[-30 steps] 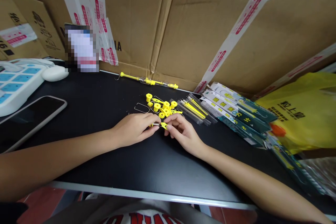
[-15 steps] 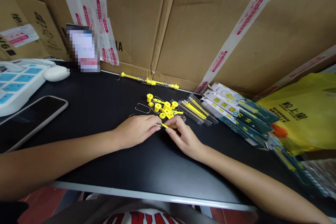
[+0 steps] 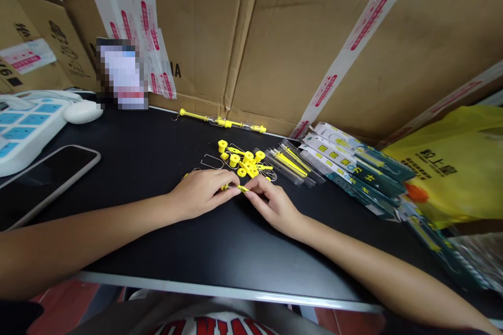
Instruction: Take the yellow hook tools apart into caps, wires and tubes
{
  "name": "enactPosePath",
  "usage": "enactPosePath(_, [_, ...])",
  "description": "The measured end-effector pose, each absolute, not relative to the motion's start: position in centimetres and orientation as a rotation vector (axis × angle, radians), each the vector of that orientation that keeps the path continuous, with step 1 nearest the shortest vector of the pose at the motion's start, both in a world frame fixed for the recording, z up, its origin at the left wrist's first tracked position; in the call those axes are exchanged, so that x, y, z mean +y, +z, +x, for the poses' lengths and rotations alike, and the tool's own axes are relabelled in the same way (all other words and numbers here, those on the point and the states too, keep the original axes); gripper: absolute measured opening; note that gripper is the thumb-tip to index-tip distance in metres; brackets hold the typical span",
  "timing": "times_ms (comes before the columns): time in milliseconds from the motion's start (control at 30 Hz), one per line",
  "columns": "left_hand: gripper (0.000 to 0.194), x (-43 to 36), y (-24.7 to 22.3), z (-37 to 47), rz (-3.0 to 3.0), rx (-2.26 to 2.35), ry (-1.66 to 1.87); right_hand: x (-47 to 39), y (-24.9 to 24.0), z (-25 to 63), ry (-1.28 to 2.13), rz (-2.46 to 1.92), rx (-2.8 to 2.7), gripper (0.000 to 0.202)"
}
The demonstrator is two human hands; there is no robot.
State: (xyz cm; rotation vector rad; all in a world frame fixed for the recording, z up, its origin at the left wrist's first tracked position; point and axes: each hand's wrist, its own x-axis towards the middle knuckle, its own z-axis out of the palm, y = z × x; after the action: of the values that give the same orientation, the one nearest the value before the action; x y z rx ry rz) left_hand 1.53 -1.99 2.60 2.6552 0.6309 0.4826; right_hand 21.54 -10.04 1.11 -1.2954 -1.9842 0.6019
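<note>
My left hand (image 3: 206,191) is closed in a pinch on a slim yellow plastic part (image 3: 225,187), mostly covered by the fingers. From the right, my right hand (image 3: 275,204) pinches a small yellow piece (image 3: 242,188), its fingertips almost meeting those of the left. Whether the two yellow bits are joined is hidden. Just beyond the hands lies a pile of yellow plastic caps (image 3: 248,157) and rings, mixed with bent wire hooks (image 3: 212,161). Clear tubes (image 3: 291,170) with yellow strips inside lie right of the pile. An assembled yellow spring scale (image 3: 223,122) rests farther back.
Cardboard boxes (image 3: 196,21) wall off the black table's (image 3: 243,251) back. On the left are a power strip (image 3: 27,125), a phone (image 3: 47,178) and a blurred-out upright screen (image 3: 122,76). Printed packages (image 3: 353,167) and a yellow bag (image 3: 444,162) occupy the right.
A yellow part now shows under my left fingers, where a metal coil showed at the fingertips before. Less of the yellow piece sticks out of my right hand. The view has shifted slightly.
</note>
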Motion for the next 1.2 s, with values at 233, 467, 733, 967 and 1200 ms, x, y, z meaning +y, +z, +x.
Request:
enactPosePath(233, [0.022,-1.7,2.3,1.7,2.618,0.566,0.526,-10.0,1.5,21.5,0.627,-1.325,-1.929,0.016])
enactPosePath(467, [0.019,-1.5,2.1,1.8,2.616,0.520,0.538,-9.9,1.8,21.5,0.929,-1.306,-1.770,0.023])
enactPosePath(733, [0.018,-1.5,2.2,1.9,2.611,0.508,0.520,-9.2,2.4,21.7,1.340,-1.213,-1.569,0.028])
enactPosePath(967, [0.018,-2.0,2.5,1.8,2.657,0.553,0.512,-9.9,2.5,21.6,0.962,-1.318,-1.881,0.021])
enactPosePath(1200, [0.018,-2.0,2.5,1.6,2.702,0.546,0.511,-10.6,1.6,21.5,-0.017,-1.405,-2.288,0.019])
